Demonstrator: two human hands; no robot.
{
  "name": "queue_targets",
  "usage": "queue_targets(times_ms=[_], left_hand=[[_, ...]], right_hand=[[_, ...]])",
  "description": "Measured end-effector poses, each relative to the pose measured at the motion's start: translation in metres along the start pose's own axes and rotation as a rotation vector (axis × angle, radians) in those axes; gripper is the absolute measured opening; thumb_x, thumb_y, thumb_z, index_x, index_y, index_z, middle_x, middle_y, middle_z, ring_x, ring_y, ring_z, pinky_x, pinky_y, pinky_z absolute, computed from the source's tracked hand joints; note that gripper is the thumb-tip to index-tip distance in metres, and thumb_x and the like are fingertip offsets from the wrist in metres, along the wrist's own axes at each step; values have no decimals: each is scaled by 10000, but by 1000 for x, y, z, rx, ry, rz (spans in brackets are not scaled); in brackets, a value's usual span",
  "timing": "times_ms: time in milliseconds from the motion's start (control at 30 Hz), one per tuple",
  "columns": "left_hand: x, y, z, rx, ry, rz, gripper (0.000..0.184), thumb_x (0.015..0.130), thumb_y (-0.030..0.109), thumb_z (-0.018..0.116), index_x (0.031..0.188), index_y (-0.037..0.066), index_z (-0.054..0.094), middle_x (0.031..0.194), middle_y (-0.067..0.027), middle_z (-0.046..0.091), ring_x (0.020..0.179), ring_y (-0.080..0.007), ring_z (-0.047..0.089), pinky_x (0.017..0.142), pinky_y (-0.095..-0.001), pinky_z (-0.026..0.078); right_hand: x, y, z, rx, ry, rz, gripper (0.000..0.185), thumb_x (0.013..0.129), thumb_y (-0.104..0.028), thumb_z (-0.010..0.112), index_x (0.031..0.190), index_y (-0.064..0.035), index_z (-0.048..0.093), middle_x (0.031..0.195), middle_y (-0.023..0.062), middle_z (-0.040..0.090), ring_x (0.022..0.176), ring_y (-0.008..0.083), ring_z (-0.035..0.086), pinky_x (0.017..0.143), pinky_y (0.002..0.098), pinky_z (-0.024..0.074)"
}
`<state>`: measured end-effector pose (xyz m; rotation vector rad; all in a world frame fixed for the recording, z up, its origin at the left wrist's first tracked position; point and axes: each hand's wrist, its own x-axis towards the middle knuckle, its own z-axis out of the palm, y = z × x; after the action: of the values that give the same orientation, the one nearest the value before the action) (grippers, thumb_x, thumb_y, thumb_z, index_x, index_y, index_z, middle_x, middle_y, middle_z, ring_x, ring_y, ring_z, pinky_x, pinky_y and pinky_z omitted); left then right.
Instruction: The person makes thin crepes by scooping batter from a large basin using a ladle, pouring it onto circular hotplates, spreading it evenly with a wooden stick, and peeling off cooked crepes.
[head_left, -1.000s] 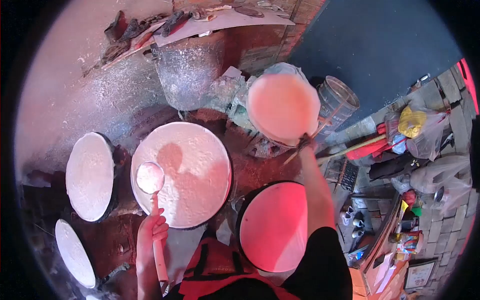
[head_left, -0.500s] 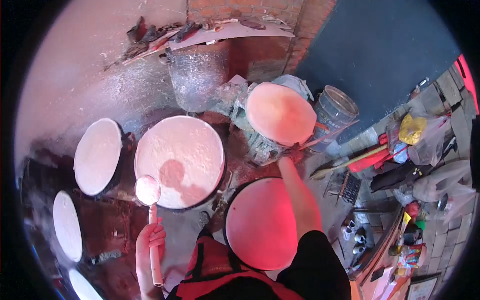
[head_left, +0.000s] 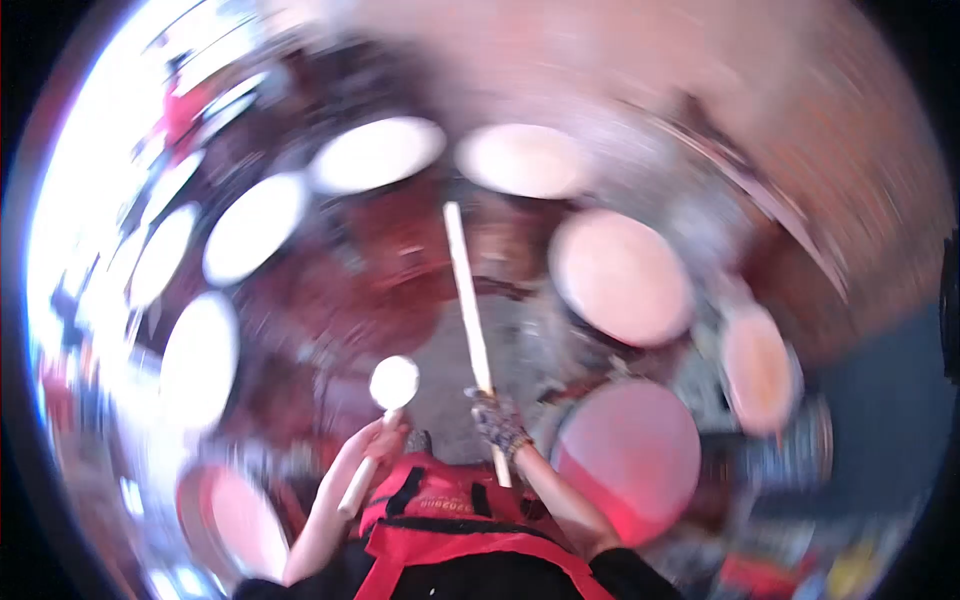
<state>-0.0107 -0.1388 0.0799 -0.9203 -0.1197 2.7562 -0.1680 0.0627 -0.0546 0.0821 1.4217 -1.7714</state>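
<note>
My bare left hand [head_left: 383, 438] is closed round the handle of a round white ladle [head_left: 394, 382], whose bowl points away from me. In a patterned glove, my right hand [head_left: 498, 422] grips a long pale stick [head_left: 466, 300] that reaches forward over the grey floor. Right of that hand lies a large round pan [head_left: 628, 455] with a pinkish-red surface. Beyond it is another round pan [head_left: 622, 277] with a pale surface. The whole view is smeared by motion, so what the pans hold is hard to make out.
Several pale round pans curve round the left and far side, among them one at the far left [head_left: 200, 362] and one at the back [head_left: 378, 155]. A person in red [head_left: 182, 112] is at the upper left. At the right are an orange-white round surface [head_left: 758, 368] and a grey bucket [head_left: 815, 440].
The view has swung left, bringing more pans and a person into sight. My right hand has come from the far round surface to near my body, now with the long stick in it.
</note>
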Motion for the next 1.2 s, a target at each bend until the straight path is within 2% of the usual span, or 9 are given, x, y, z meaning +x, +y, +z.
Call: queue_targets(times_ms=[100, 200, 300, 467, 600, 733, 800, 1067, 1200], left_hand=[[-43, 28, -71, -208, -45, 279, 161, 935, 147, 378, 911, -9, 410, 616, 5, 396, 440, -57, 359, 364, -188, 299], [-111, 41, -179, -389, 35, 635, 155, 930, 128, 370, 856, 2, 420, 637, 4, 401, 478, -73, 382, 404, -192, 337], [-174, 14, -181, -460, 495, 1002, 114, 915, 108, 416, 878, 5, 450, 680, -27, 439, 514, -86, 416, 427, -197, 373], [-270, 9, -314, -648, 557, 1273, 31, 877, 37, 415, 872, 6, 414, 692, -41, 432, 489, -80, 382, 363, -177, 314], [-306, 30, -407, -727, 714, 1296, 38, 866, 54, 415, 855, 20, 402, 669, -34, 397, 455, -67, 347, 346, -177, 288], [-339, 68, -446, -568, 992, 1203, 111, 878, 96, 416, 917, -8, 407, 646, -24, 399, 458, -87, 391, 358, -211, 334], [-358, 100, -460, -336, 1177, 1105, 177, 877, 106, 414, 984, -35, 408, 646, -40, 435, 484, -123, 462, 379, -253, 386], [-377, 275, -577, 1189, 2018, 891, 299, 816, 73, 469, 1095, -32, 444, 795, -214, 592, 636, -285, 628, 524, -376, 517], [-365, 305, -571, 1168, 2184, 556, 226, 812, 68, 484, 1019, -19, 456, 789, -165, 586, 619, -252, 611, 505, -366, 504]], right_hand=[[28, 32, 72, 7, -381, 18, 219, 863, -275, 551, 988, -97, 570, 603, -12, 530, 485, 86, 495, 438, 254, 406], [6, 70, 180, -1201, -412, -199, 322, 898, -233, 490, 1179, -74, 496, 683, 17, 579, 482, 99, 498, 455, 279, 421], [-31, 56, 260, -1136, -834, -135, 394, 920, -220, 447, 1294, -109, 396, 683, 39, 583, 466, 98, 488, 431, 276, 409], [-59, 131, 427, -1207, -1036, 344, 413, 918, -265, 436, 1323, -233, 364, 670, 34, 575, 415, 99, 460, 387, 261, 381], [-3, 262, 522, -1157, -893, 567, 403, 921, -213, 421, 1320, -252, 378, 627, 27, 537, 427, 106, 461, 362, 249, 358], [37, 372, 566, -1599, -1295, -455, 404, 897, -192, 439, 1296, -182, 381, 666, 161, 569, 549, 296, 562, 475, 417, 427], [10, 343, 596, -1673, -1414, -585, 432, 887, -187, 443, 1310, -182, 356, 760, 247, 590, 668, 413, 582, 573, 506, 439], [-55, 198, 559, -1999, -922, 2, 467, 895, -251, 442, 1345, -195, 330, 930, 238, 577, 785, 374, 587, 663, 424, 452], [-23, 252, 559, -1732, -993, 178, 517, 886, -245, 439, 1369, -184, 267, 847, 250, 585, 732, 421, 574, 659, 487, 443]])
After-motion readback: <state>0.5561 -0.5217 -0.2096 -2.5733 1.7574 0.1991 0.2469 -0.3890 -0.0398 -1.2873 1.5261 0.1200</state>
